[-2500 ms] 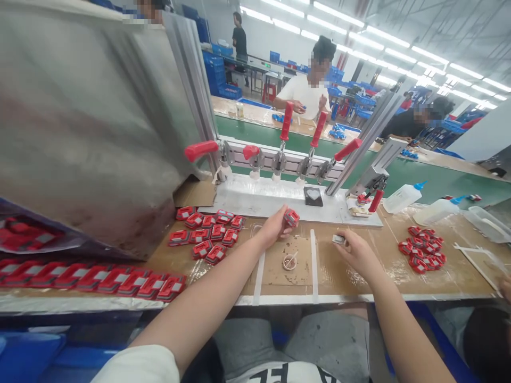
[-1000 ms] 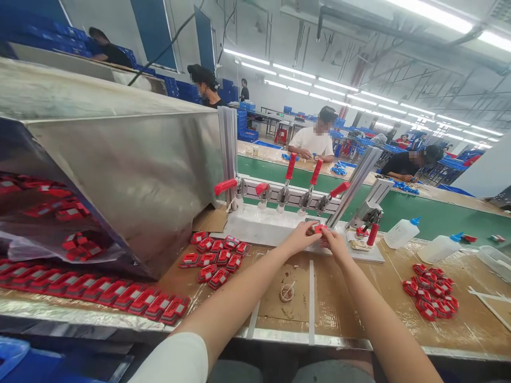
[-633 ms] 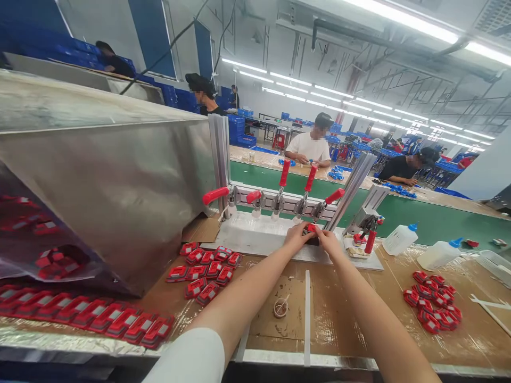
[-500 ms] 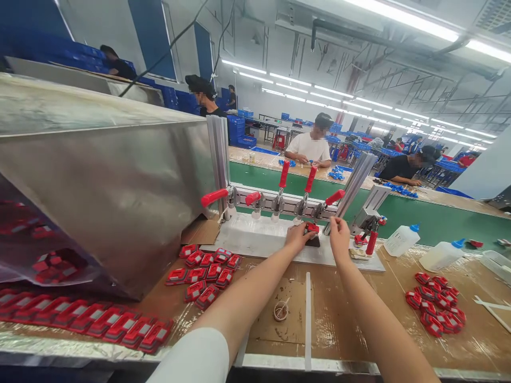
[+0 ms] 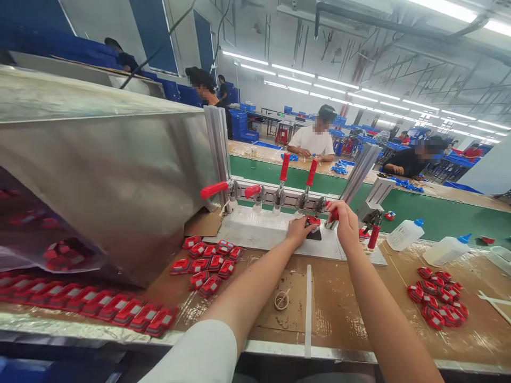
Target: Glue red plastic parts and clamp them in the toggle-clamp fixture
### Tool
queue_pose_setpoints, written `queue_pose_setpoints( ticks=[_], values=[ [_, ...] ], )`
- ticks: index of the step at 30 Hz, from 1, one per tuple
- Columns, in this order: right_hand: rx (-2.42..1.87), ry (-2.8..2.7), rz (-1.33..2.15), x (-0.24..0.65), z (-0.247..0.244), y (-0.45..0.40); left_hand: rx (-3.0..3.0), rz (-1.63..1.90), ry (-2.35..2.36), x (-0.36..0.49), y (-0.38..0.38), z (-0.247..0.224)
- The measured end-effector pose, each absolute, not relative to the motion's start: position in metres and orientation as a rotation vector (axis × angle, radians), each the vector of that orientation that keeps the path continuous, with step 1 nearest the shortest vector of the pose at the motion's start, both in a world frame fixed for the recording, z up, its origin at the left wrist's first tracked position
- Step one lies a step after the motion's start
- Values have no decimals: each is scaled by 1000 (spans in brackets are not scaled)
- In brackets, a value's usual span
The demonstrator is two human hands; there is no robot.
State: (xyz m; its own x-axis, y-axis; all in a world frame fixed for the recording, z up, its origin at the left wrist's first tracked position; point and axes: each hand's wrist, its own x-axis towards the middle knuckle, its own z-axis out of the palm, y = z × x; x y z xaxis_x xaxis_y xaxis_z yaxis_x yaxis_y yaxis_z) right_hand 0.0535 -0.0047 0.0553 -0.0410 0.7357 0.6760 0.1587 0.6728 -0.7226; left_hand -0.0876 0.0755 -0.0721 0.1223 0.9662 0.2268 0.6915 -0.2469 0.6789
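My left hand point(image 5: 298, 230) presses a small red part point(image 5: 313, 220) onto a black block point(image 5: 315, 234) on the white fixture plate point(image 5: 255, 230). My right hand point(image 5: 344, 222) is closed around the red handle point(image 5: 333, 211) of the rightmost toggle clamp in the row, just right of the part. The other clamps point(image 5: 281, 183) stand along the rail behind the plate, two with handles up and two lying toward the left.
Loose red parts point(image 5: 209, 260) lie left of the plate, a second heap point(image 5: 439, 295) at the right, a row point(image 5: 91, 308) along the front left edge. A big metal chute point(image 5: 107, 170) fills the left. Two squeeze bottles point(image 5: 405, 234) stand right. A small cup point(image 5: 281, 300) sits centre. People work behind.
My right hand left the red part and took hold of the rightmost clamp handle. My left hand stayed on the part at the black block.
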Motion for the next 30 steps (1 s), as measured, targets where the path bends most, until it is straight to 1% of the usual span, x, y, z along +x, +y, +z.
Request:
queue_pose_setpoints(
  ticks=[7,12,14,17,20,23,26,30],
  values=[
    [-778,-1735,347,60,7,-16,2008,891,1603,-88,75,-72],
    [-814,-1817,353,63,-25,-19,2012,921,1579,-89,72,-69],
    [-918,-1704,354,61,-24,-17,2008,921,1579,-90,72,-69],
    [-1219,-1554,320,57,-4,-6,2008,913,1583,-90,72,-70],
    [-1550,-1670,344,50,22,5,2015,907,1585,-89,72,-70],
    [-1797,-1826,334,41,34,3,2017,904,1585,-89,71,-69],
    [-1933,-1840,214,32,24,-3,2008,907,1596,-89,71,-69],
    [-1936,-1767,46,23,-10,6,2000,910,1604,-89,71,-71]
  ],
)
